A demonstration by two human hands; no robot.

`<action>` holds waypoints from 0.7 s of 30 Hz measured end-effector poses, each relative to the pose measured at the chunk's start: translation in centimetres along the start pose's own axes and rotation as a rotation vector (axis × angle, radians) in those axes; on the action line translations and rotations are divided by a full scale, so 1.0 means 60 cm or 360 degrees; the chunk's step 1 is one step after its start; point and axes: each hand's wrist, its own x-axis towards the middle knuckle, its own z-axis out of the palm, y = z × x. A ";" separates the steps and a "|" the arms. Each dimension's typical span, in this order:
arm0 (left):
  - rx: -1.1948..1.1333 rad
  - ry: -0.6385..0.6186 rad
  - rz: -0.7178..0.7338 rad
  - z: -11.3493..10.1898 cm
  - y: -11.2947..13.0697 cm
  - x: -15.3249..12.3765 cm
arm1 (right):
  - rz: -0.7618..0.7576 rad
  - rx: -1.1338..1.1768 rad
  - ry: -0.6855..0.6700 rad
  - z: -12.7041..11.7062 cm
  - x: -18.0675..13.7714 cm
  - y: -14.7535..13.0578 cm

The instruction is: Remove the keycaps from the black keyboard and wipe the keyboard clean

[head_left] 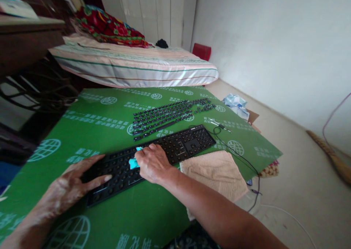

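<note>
A black keyboard (175,146) with its keycaps off lies at a slant across the green table. At its left end my left hand (74,183) rests with thumb and fingers spread, holding nothing. My right hand (153,163) is closed around a turquoise cloth (134,163) and presses it on the left-middle part of the keyboard. Most of the cloth is hidden by the fingers. Behind the keyboard, loose black keycaps (161,117) lie in rows. A folded beige towel (216,172) lies by my right forearm, close to the keyboard's right half.
A thin metal-and-black tool (221,125) lies right of the keycaps. The keyboard's black cable (241,155) runs over the right edge of the green table (109,128). A bed (137,68) stands beyond, a wooden desk (30,40) at left, and crumpled blue-white cloth (236,104) at right.
</note>
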 end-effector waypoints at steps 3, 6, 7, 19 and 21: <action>-0.0093 -0.0124 -0.0076 0.005 -0.011 -0.002 | 0.0006 -0.0005 0.0038 0.002 0.000 -0.002; -0.0120 -0.0141 -0.0110 0.009 -0.018 -0.004 | 0.0003 -0.0008 0.0057 0.003 -0.003 -0.003; -0.0100 -0.0151 -0.0113 0.009 -0.018 -0.004 | -0.0006 -0.0006 0.0054 0.003 -0.003 -0.005; 0.0003 -0.0218 0.0013 0.001 -0.005 -0.012 | -0.0063 0.0012 0.0043 0.020 0.009 -0.038; -0.0018 -0.0202 0.0025 0.002 -0.002 -0.015 | -0.0055 0.0026 0.0066 0.024 0.008 -0.042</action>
